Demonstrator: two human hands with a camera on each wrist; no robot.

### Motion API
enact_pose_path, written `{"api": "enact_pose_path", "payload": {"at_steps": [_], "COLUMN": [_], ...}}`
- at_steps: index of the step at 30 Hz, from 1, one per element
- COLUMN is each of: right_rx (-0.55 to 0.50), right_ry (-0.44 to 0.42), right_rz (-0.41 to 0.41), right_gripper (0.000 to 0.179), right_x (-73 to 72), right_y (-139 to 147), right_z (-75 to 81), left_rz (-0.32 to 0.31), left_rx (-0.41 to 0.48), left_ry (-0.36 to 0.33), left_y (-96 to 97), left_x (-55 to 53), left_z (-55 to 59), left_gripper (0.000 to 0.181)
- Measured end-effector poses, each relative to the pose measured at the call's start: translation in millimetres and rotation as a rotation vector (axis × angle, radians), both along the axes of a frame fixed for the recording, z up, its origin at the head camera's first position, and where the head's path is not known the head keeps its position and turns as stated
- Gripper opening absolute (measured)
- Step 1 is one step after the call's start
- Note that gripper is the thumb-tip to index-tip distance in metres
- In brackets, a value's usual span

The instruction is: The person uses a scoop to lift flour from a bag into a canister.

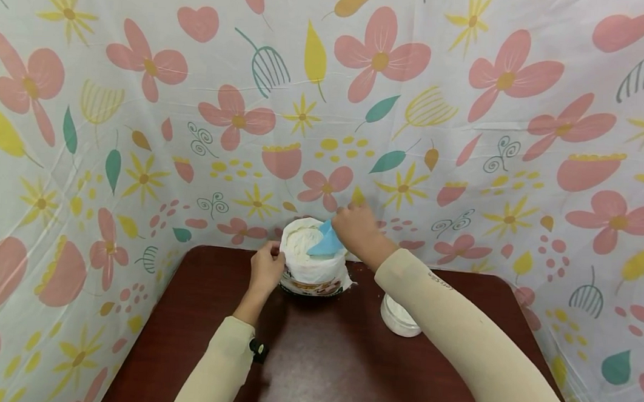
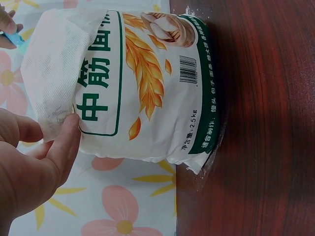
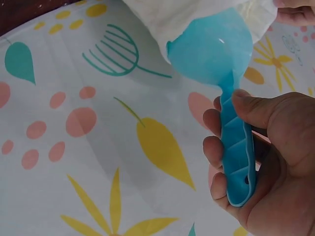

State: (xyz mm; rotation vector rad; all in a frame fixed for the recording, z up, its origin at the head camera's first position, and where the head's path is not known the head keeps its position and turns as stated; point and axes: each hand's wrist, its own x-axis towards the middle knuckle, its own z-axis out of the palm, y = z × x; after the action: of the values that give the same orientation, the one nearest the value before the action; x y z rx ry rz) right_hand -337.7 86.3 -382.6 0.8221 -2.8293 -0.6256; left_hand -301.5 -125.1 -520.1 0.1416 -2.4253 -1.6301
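Fingers (image 3: 213, 150) of right hand (image 1: 356, 228) curled round blue scoop (image 3: 214, 49), held at mouth of flour bag (image 2: 147, 98); left hand (image 2: 37, 167) pinches folded-down rim (image 2: 56, 73) (round tub (image 1: 401, 328) beside right sleeve (image 1: 452, 314)).

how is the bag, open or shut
The bag is open: white powder shows in its mouth in the head view; the left hand pinches its edge, with a blue scoop at the opening.

A floral sheet (image 1: 315, 128) hangs behind a reddish-brown table (image 1: 335, 365).
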Motion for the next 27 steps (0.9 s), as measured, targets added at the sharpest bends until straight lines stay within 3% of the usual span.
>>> {"api": "enact_pose_path", "payload": {"at_steps": [16, 27], "right_rx": [-0.065, -0.096], "right_ry": [0.022, -0.056], "right_rz": [0.021, 0.011], "right_gripper": [0.019, 0.030], "right_x": [2.4, -0.9], "right_y": [0, 19], "right_z": [-11.1, -10.3], "left_rz": [-0.006, 0.004], "left_rx": [0.009, 0.006], "left_ry": [-0.015, -0.021], "left_y": [-0.1, 1.1], "left_x": [0.3, 1.0], "left_z": [0.5, 0.3], "left_gripper": [0.026, 0.026]}}
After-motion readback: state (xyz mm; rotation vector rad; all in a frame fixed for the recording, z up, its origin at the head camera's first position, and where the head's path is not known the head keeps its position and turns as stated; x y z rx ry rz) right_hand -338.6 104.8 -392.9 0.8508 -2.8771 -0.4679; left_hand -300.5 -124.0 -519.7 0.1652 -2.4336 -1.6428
